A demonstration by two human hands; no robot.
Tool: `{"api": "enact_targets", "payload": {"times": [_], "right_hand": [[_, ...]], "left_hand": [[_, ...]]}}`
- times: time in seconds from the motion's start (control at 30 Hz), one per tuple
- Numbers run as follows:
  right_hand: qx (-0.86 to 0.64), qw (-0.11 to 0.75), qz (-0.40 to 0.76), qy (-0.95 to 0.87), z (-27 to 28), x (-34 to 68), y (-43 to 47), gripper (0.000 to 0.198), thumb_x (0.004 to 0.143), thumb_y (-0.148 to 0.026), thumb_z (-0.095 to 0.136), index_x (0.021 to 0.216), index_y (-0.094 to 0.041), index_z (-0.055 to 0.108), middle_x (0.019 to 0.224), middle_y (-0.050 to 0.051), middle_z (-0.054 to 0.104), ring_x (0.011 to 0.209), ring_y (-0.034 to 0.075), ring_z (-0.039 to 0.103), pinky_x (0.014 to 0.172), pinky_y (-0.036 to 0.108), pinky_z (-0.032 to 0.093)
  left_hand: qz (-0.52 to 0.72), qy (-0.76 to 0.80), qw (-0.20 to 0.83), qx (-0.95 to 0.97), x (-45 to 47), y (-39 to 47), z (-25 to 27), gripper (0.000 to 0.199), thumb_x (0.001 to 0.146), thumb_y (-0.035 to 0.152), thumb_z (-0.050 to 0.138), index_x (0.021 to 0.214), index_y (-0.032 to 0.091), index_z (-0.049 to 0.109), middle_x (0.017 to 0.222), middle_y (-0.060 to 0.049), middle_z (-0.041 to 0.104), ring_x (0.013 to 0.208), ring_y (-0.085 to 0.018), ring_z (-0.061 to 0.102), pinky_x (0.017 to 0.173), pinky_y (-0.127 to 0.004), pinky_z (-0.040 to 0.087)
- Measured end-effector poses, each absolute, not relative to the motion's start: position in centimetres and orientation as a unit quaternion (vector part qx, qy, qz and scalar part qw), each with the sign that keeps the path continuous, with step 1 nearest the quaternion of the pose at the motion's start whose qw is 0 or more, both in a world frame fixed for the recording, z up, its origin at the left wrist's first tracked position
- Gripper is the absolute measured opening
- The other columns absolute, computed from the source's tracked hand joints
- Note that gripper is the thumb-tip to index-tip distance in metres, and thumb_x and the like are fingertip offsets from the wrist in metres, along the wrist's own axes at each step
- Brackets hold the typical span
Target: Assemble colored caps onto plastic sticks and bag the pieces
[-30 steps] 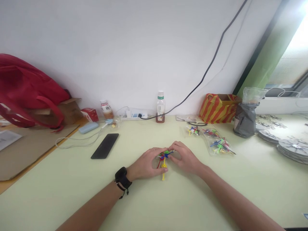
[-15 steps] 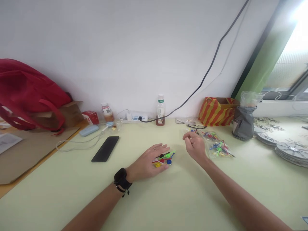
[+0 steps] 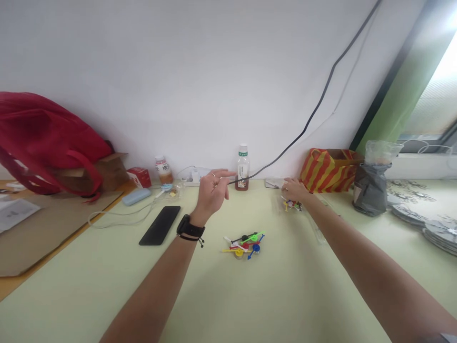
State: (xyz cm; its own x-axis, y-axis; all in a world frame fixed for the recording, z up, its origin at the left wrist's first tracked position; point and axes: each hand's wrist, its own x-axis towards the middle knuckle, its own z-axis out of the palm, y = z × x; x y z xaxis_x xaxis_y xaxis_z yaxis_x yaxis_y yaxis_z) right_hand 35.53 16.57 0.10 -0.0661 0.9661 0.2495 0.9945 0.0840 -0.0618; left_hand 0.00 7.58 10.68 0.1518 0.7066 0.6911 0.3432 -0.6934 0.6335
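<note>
A small pile of coloured plastic arrow spinners (image 3: 245, 245), in yellow, white, red, black, green and blue, lies on the table in front of me. Above and beyond it, my left hand (image 3: 213, 193) is raised near the bottle, index finger stretched out and thumb apart, holding nothing. Farther back on the right, my right hand (image 3: 294, 189) has its bent fingers on the upper edge of a clear plastic bag of spinners (image 3: 293, 205). My right forearm covers most of another clear bag (image 3: 321, 237), whose contents are hidden.
At the wall stand a drink bottle (image 3: 243, 174), a second bottle (image 3: 163, 170) and a striped bag (image 3: 328, 170). A black phone (image 3: 159, 226) lies left. A grey bag (image 3: 371, 190) and stacked discs (image 3: 441, 228) are right; a red backpack (image 3: 53, 138) is far left.
My left hand has lifted off the spinner pile and moved away toward the wall, leaving the pile spread in plain view. My right hand has reached farther back, onto the clear bag.
</note>
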Motion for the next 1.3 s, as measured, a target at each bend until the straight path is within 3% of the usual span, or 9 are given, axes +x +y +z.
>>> {"api": "enact_targets", "payload": {"times": [0.13,0.23,0.33,0.43,0.73,0.83,0.97,1.13,1.3], "right_hand": [[-0.689,0.082,-0.050,-0.719,-0.8,36.4,18.3,0.039,0.081,-0.016,0.055,0.108,-0.027,0.081,0.149,0.006,0.058,0.136,0.032,0.046,0.102,0.042,0.044],[-0.684,0.064,-0.046,-0.725,-0.8,36.6,19.2,0.042,0.082,-0.015,0.054,0.116,-0.023,0.077,0.141,0.010,0.064,0.134,0.030,0.048,0.102,0.039,0.044],[-0.672,0.057,-0.050,-0.737,-0.5,36.5,19.7,0.045,0.084,-0.014,0.053,0.123,-0.017,0.074,0.140,0.015,0.063,0.135,0.030,0.047,0.105,0.040,0.042],[-0.656,0.051,-0.053,-0.751,-0.5,35.9,19.7,0.042,0.083,-0.013,0.054,0.119,-0.019,0.075,0.147,0.013,0.059,0.138,0.030,0.043,0.108,0.041,0.039],[-0.650,0.072,-0.071,-0.753,-2.0,34.1,19.5,0.040,0.076,-0.011,0.056,0.111,-0.017,0.074,0.122,0.016,0.071,0.131,0.030,0.051,0.110,0.045,0.037],[-0.639,0.122,-0.095,-0.753,-1.0,34.5,18.9,0.039,0.078,-0.013,0.056,0.113,-0.016,0.072,0.125,0.016,0.070,0.129,0.029,0.052,0.110,0.043,0.038],[-0.640,0.214,-0.139,-0.725,1.6,35.8,17.4,0.039,0.085,-0.017,0.053,0.120,-0.014,0.068,0.132,0.018,0.067,0.127,0.032,0.055,0.108,0.047,0.042],[-0.642,0.474,-0.147,-0.584,5.4,36.8,14.0,0.024,0.089,-0.028,0.054,0.104,-0.016,0.069,0.103,0.014,0.073,0.097,0.029,0.068,0.092,0.046,0.054],[-0.550,0.621,0.079,-0.553,9.1,34.6,10.5,0.031,0.076,-0.036,0.074,0.100,-0.019,0.067,0.085,0.006,0.070,0.077,0.023,0.069,0.072,0.037,0.059]], "left_hand": [[0.599,0.368,0.156,0.694,-0.7,8.2,10.3,0.055,0.082,0.010,0.047,0.029,0.026,0.047,0.086,-0.004,0.080,0.123,-0.026,0.063,0.104,-0.040,0.048],[0.611,0.372,0.142,0.684,-1.4,8.6,10.4,0.052,0.089,0.016,0.048,0.040,0.024,0.061,0.081,-0.005,0.080,0.118,-0.026,0.066,0.104,-0.040,0.047],[0.603,0.389,0.153,0.680,-1.9,9.0,10.5,0.029,0.095,0.028,0.055,0.087,0.020,0.082,0.073,-0.004,0.078,0.096,-0.025,0.074,0.096,-0.039,0.052],[0.615,0.419,0.179,0.643,-2.4,9.3,10.2,0.040,0.092,0.029,0.060,0.127,0.017,0.073,0.057,0.000,0.071,0.073,-0.023,0.075,0.076,-0.034,0.056],[0.659,0.430,0.137,0.602,-2.8,8.8,10.1,0.040,0.083,0.016,0.043,0.086,0.019,0.082,0.065,-0.002,0.072,0.054,-0.016,0.066,0.048,-0.025,0.045],[0.651,0.416,0.137,0.620,-2.5,8.7,10.5,0.036,0.085,0.018,0.049,0.104,0.020,0.080,0.065,-0.001,0.071,0.061,-0.017,0.068,0.057,-0.025,0.049],[0.626,0.411,0.066,0.660,-2.6,8.9,10.7,0.056,0.074,0.010,0.060,0.128,0.025,0.069,0.092,-0.001,0.076,0.058,-0.012,0.057,0.062,-0.026,0.047],[0.637,0.396,0.078,0.657,-2.8,9.5,10.2,0.057,0.069,0.004,0.049,0.119,0.022,0.071,0.081,0.000,0.071,0.055,-0.012,0.050,0.055,-0.026,0.038],[0.653,0.343,0.143,0.660,-2.2,9.4,9.7,0.040,0.069,0.006,0.043,0.095,0.020,0.070,0.072,0.000,0.068,0.066,-0.016,0.061,0.063,-0.027,0.042]]}}
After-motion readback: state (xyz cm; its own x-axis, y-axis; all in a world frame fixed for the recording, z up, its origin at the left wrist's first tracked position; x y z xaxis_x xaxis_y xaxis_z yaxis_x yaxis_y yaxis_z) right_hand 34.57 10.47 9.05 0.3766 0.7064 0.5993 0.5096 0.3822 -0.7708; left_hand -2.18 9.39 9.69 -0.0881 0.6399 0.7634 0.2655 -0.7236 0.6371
